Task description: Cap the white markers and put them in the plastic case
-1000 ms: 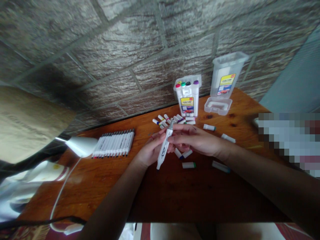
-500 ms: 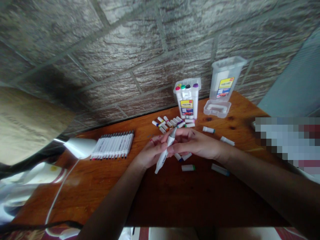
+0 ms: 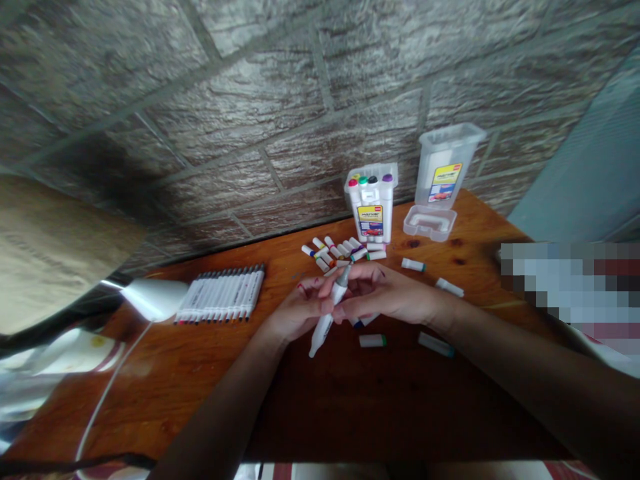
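Observation:
Both hands meet above the wooden table, holding one white marker (image 3: 324, 328) between them. It slants, with a bare grey tapered end up and away from me and a white tapered end pointing down. My left hand (image 3: 294, 312) pinches the barrel from the left. Fingers of my right hand (image 3: 387, 293) close on it from the right, with the thumb near the left fingertips. Loose white marker caps with coloured bands lie around, among them a green-banded cap (image 3: 373, 341) and a blue-banded cap (image 3: 436, 345) below my right hand. More caps (image 3: 345, 250) cluster behind the hands.
A clear case of markers (image 3: 371, 203) stands by the stone wall. Right of it are another clear case (image 3: 445, 167) and its lid (image 3: 430, 223). At left lies a row of white markers (image 3: 220, 295), near a white lamp-like object (image 3: 153, 298) and a cable (image 3: 107, 393).
The camera view has shifted slightly, so the table items sit a little lower and further left. Both hands keep hold of the marker, with only small finger shifts.

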The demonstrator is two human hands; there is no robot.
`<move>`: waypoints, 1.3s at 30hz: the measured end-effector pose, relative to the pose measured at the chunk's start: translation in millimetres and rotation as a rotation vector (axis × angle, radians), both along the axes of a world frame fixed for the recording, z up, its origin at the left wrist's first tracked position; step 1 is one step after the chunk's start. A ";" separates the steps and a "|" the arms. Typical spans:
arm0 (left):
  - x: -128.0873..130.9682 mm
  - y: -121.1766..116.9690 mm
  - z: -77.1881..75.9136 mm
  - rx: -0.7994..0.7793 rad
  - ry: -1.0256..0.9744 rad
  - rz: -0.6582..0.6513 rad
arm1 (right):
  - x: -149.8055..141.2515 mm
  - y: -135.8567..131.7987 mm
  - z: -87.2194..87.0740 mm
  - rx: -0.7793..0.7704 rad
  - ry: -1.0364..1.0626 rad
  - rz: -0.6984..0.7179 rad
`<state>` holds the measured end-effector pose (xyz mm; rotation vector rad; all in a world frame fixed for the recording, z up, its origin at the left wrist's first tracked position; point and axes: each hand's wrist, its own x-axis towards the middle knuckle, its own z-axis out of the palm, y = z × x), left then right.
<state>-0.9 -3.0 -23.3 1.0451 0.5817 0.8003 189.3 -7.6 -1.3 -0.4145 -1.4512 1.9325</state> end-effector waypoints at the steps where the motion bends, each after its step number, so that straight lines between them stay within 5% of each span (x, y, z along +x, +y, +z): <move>1: 0.1 0.0 0.0 -0.005 -0.001 0.005 | 0.1 -0.1 0.2 -0.003 -0.001 -0.001; 15: 0.2 2.5 -6.9 0.096 0.097 0.003 | -2.1 1.5 -5.2 -0.021 -0.081 -0.040; 24: 5.3 0.9 -7.2 0.033 0.077 -0.007 | -9.4 2.2 -10.1 -0.278 0.054 -0.111; 39: 9.0 -1.2 -4.6 0.041 0.064 0.020 | -7.2 2.9 -7.1 -0.276 0.019 -0.105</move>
